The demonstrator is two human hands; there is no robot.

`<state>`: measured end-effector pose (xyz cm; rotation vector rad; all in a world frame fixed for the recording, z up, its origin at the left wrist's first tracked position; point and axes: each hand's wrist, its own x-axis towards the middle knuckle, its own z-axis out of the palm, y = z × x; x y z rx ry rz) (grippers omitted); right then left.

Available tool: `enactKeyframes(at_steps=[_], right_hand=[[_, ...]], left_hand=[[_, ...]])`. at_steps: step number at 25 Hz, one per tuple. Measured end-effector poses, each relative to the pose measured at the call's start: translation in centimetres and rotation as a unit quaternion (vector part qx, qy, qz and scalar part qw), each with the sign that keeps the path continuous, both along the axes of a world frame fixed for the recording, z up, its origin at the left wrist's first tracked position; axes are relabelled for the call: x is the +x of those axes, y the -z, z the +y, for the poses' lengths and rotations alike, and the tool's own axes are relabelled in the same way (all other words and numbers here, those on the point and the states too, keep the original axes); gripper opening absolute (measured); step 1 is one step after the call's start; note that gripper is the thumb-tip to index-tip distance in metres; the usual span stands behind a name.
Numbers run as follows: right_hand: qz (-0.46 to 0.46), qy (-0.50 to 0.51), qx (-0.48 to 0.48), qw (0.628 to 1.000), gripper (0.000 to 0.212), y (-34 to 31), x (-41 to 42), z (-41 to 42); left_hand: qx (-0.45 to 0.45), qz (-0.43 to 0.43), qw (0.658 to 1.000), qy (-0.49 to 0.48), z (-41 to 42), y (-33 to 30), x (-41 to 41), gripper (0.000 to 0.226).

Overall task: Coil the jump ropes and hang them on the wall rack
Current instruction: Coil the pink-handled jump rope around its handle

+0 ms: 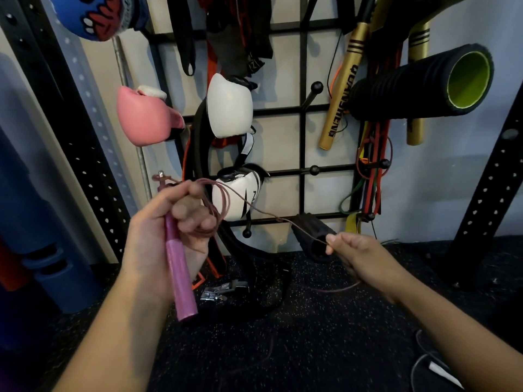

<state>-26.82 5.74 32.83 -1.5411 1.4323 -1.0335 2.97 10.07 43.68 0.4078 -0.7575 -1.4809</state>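
Pink handle (181, 267) and coils in left hand (167, 236); right hand (359, 256) pinches one cord (268, 215).

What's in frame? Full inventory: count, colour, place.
jump rope handle: 1, pink, in left hand
rope cord: 1, dull pink, loops at left hand, strand running to right hand
wall rack: 1, black grid, centre wall
boxing gloves: 1 pink, 2 white, on rack left and centre
foam roller: 1, black with green core, upper right
gold sticks: 2, rack right
resistance bands: several, mixed colours, rack right
left hand: grips handle and loops
right hand: pinches cord
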Motion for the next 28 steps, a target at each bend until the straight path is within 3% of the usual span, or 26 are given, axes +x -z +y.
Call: enactKeyframes(at_steps=[4,6,9,11,14,16,19,23,25,28], right_hand=[[0.101,-0.075,-0.114,0.985,0.027,-1.5,2.3,1.4],[0.16,-0.084,-0.179,0.967,0.026,-1.6,3.8,1.7],[0.221,-0.017,-0.306,0.926,0.02,-0.8,4.7,1.0],[0.189,0.02,-0.284,0.94,0.035,-1.3,4.7,0.7],[0.18,-0.044,-0.275,0.944,0.072,-2.5,5.0,1.7],[0.179,-0.084,-0.25,0.948,0.084,-3.2,5.2,2.5],[0.218,-0.113,-0.216,0.945,0.063,-3.9,5.6,3.1],[0.194,-0.069,-0.303,0.931,0.021,-3.5,6.8,2.8],[0.171,-0.016,-0.329,0.929,0.013,-2.6,6.9,1.9],[0.251,0.077,-0.348,0.9,0.013,-1.1,6.2,0.7]], left_hand=[[0.032,-0.166,0.985,-0.039,0.6,-0.3,-1.5,0.024],[0.049,-0.205,0.977,-0.034,0.6,0.1,-2.3,0.025],[0.065,-0.22,0.973,-0.011,0.5,0.6,-2.7,0.026],[0.074,-0.235,0.969,0.001,0.5,0.7,-2.7,0.026],[0.072,-0.257,0.964,0.021,0.7,0.9,-3.3,0.026],[0.071,-0.264,0.961,0.032,0.8,0.9,-3.6,0.028],[0.068,-0.292,0.953,0.049,0.8,1.2,-3.9,0.028],[0.065,-0.324,0.941,0.074,1.0,1.6,-4.5,0.032],[0.071,-0.306,0.944,0.098,1.2,1.5,-4.6,0.036],[0.083,-0.263,0.952,0.131,1.0,1.6,-4.4,0.029]])
